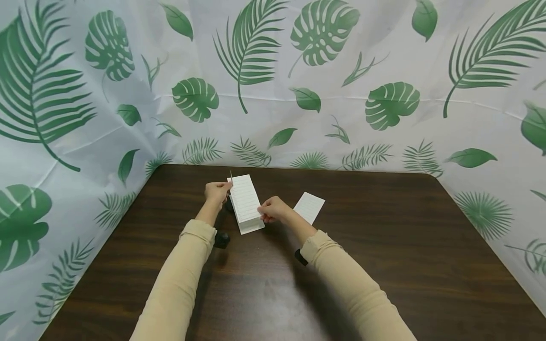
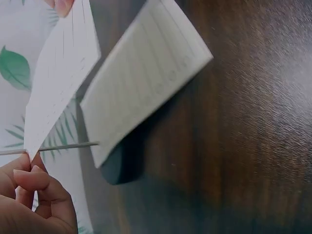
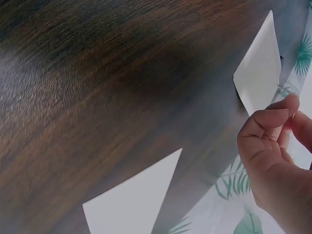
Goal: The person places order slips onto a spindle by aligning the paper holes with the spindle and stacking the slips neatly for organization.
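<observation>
A lined white paper slip (image 1: 246,201) is held by two corners above the table. My left hand (image 1: 216,192) pinches its far-left corner against a thin upright metal spike (image 2: 68,147). My right hand (image 1: 276,208) pinches the slip's near-right corner. Below it, a second lined slip (image 2: 141,87) lies at the foot of the spike, partly over a rounded black base (image 2: 119,168). Whether the spike pierces the held corner cannot be made out; the left fingers cover that spot.
Another lined slip (image 1: 309,207) lies on the dark wood table (image 1: 384,246), right of the right hand and partly behind that forearm. A white leaf-patterned sheet (image 1: 264,113) hangs behind the table and along its sides.
</observation>
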The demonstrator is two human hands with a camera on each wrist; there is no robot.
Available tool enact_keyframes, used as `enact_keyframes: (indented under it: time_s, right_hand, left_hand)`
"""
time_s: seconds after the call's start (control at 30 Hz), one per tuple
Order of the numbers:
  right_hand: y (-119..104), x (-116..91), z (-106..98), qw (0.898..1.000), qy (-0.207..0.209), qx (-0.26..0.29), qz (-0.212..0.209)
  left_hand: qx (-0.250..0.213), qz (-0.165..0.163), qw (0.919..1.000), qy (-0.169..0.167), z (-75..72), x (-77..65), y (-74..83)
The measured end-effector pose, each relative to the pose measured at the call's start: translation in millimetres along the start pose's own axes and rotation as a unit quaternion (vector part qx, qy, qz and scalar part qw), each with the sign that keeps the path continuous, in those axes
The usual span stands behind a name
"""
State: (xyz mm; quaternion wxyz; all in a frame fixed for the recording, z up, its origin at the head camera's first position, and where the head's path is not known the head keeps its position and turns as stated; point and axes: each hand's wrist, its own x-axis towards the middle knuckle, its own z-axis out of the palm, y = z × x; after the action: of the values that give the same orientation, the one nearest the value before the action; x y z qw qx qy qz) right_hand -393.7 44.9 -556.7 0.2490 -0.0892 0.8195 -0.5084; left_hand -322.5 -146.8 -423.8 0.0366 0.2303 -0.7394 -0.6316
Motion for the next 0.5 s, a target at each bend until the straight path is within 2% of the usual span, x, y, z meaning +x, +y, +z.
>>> enact_keyframes:
  time_s: [0.03, 0.13, 0.17, 0.2, 0.27, 0.3, 0.33, 0.43, 0.5]
  right_hand:
    - [12, 12, -1, 1.0, -0.011, 0.011, -0.009]
    - [15, 14, 0, 1.0, -0.013, -0.006, 0.004]
    - [7, 2, 0, 1.0, -0.015, -0.014, 0.006]
    - [-13, -23, 1, 1.0, -0.013, -0.025, 0.009]
    - [-5, -17, 3, 0.999, -0.016, -0.043, 0.007]
    - [8, -3, 3, 0.999, -0.018, -0.047, 0.01]
    - [12, 1, 3, 0.998, -0.021, -0.051, 0.006]
    - [17, 4, 6, 0.998, -0.02, -0.066, 0.005]
    - [19, 5, 7, 0.997, -0.018, -0.074, 0.004]
  left_hand:
    - [0.009, -0.001, 0.9999, 0.007, 0.1, 0.1, -1.3]
    - [0.045, 0.001, 0.9987, 0.022, 0.5, 0.4, -7.0]
    - [0.059, 0.003, 0.9979, 0.026, 0.8, -0.3, -8.6]
    - [0.072, 0.006, 0.9969, 0.031, 1.3, -0.8, -10.4]
    - [0.091, 0.01, 0.9951, 0.037, 2.0, -2.2, -13.2]
    - [0.099, 0.012, 0.9943, 0.039, 2.1, -2.7, -14.3]
    - [0.107, 0.013, 0.9933, 0.042, 2.3, -2.7, -15.3]
    - [0.127, 0.008, 0.9907, 0.047, 3.3, -3.4, -17.9]
    - [0.139, 0.006, 0.9889, 0.052, 4.6, 1.2, -22.9]
